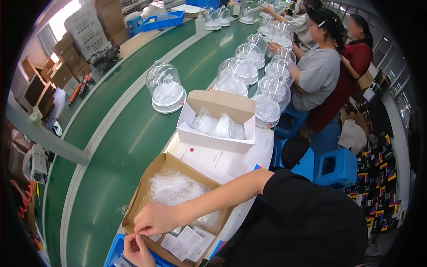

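My right hand (159,218) reaches in from the right, over the near left corner of a shallow brown cardboard box (153,171). Just below it is my left hand (137,251), at the bottom edge of the view. The fingertips of both hands are pinched together and almost meet; whatever is between them is too small or hidden to name. Inside the box, a heap of clear, stringy plastic wrapping (178,189) fills the far part, partly behind my right forearm. Several white printed cards (190,242) lie in the near part. A blue bin (116,249) shows under my left hand.
Beyond the box stands an open white carton (215,141) with clear-wrapped pieces (220,126). A clear dome on a white base (166,89) is on the green table (118,153). Several more domes (268,107) line the right side, near co-workers (318,82) and blue stools (336,167).
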`<state>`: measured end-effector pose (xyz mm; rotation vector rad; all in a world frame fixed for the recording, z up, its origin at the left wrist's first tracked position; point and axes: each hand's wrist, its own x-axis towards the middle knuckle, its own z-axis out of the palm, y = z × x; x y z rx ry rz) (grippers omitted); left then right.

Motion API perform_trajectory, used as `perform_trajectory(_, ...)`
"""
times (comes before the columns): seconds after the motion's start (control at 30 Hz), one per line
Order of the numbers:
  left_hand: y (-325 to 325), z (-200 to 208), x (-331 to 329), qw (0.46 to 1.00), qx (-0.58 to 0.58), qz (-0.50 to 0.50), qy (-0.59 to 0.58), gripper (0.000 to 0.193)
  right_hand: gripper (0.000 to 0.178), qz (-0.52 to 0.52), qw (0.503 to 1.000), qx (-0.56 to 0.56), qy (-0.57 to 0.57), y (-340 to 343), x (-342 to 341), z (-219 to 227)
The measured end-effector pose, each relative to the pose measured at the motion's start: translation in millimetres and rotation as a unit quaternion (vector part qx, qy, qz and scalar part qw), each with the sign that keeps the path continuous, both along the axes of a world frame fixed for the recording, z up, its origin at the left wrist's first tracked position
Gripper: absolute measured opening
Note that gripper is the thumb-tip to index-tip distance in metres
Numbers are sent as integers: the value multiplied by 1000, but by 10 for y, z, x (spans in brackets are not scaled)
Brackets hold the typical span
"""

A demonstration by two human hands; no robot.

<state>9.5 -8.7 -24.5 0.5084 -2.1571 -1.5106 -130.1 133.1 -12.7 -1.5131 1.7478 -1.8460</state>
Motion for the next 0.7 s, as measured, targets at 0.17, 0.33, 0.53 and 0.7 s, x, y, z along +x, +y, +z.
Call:
perform_trajectory(0.17,124,236,-16,999,28,8,-42,9,4,24,999,-10,36,2,-68,-72)
perform_trajectory(0.33,65,191,-30,999,23,-2,-37,9,3,26,999,-26,30,4,-67,-67)
perform_trajectory(0.53,-28,104,10,998,41,15,-37,12,3,29,996,-61,50,-36,-68,-59)
perform_trajectory(0.7,-123,16,12,1000,21,-21,-5,11,6,18,999,-43,9,-84,-29,-51)
